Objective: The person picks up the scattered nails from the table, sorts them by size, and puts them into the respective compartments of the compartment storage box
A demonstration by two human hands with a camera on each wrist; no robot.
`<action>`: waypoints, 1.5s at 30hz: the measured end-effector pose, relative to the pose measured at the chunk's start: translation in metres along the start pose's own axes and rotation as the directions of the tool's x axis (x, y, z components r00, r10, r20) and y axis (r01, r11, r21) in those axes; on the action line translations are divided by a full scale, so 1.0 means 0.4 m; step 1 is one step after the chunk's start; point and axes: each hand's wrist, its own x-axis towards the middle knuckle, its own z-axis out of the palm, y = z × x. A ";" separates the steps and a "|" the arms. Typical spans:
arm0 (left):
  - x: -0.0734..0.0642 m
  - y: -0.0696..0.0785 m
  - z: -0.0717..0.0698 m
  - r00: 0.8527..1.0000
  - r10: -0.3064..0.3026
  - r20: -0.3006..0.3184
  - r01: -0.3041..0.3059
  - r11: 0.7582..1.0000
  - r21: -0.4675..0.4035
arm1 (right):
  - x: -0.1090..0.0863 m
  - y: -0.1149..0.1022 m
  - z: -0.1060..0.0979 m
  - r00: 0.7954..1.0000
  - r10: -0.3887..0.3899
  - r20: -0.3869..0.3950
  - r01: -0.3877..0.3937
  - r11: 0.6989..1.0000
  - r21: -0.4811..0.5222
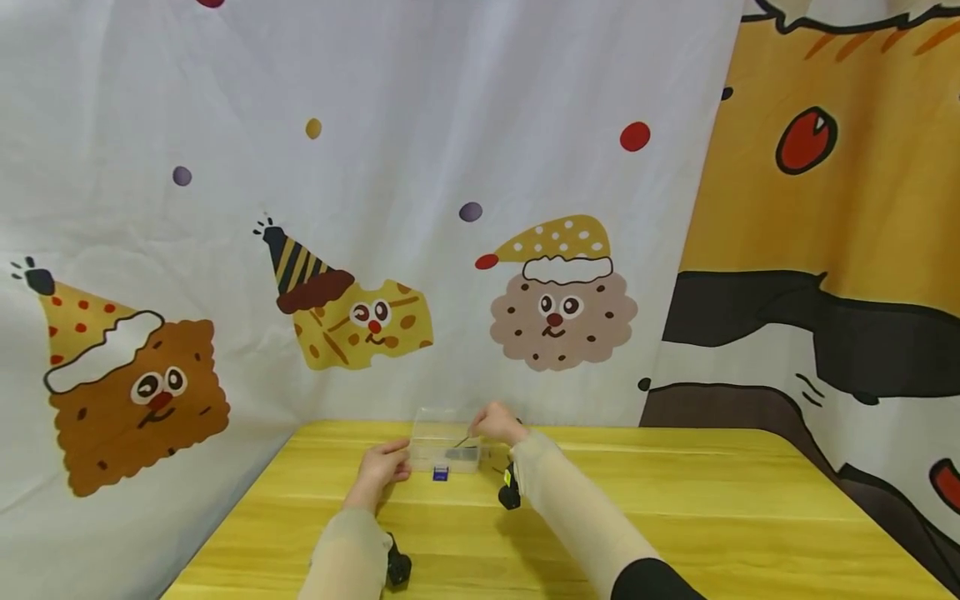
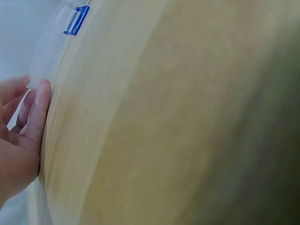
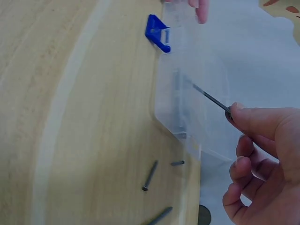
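Fingers of the right hand point(image 1: 498, 423) pinch a dark screw point(image 3: 213, 99) at its head end; I see the shaft slanting toward the clear plastic box point(image 1: 422, 460), but I can't tell whether its tip is inside. The left hand point(image 1: 382, 467) has its fingers loosely extended at the box's left end. On my feed the lid point(image 1: 431, 423) stands raised, a blue latch point(image 3: 156, 33) sits at the front, and three loose screws point(image 3: 150, 176) lie on the wooden table point(image 3: 103, 140) near the right end.

Right-hand fingers point(image 1: 482, 424) hold 1 dark rod point(image 1: 462, 442) over a clear box point(image 1: 461, 463).
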 end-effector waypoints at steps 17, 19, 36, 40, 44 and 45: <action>-0.001 0.008 0.005 1.000 -0.010 0.001 0.010 1.000 0.004 | -0.007 0.003 0.014 0.999 -0.014 0.031 0.016 0.998 -0.061; -0.001 0.009 0.008 1.000 -0.009 0.006 0.009 1.000 0.005 | -0.009 0.005 0.007 1.000 -0.016 0.023 0.017 0.997 -0.074; 0.022 -0.027 -0.010 0.996 0.067 0.059 -0.066 0.998 -0.012 | -0.073 0.058 -0.086 0.998 0.002 -0.063 -0.003 1.000 -0.005; 0.024 -0.035 -0.016 0.992 0.081 0.095 -0.077 0.996 -0.043 | -0.110 0.079 -0.092 0.996 0.031 -0.079 -0.026 0.998 0.061; 0.012 -0.015 -0.007 0.998 0.038 0.059 -0.038 0.999 -0.007 | -0.153 0.099 -0.092 0.994 0.061 -0.089 -0.048 0.990 0.136; 0.009 -0.009 -0.005 0.999 0.024 0.042 -0.025 1.000 0.004 | -0.162 0.106 -0.091 0.993 0.060 -0.097 -0.046 0.989 0.142</action>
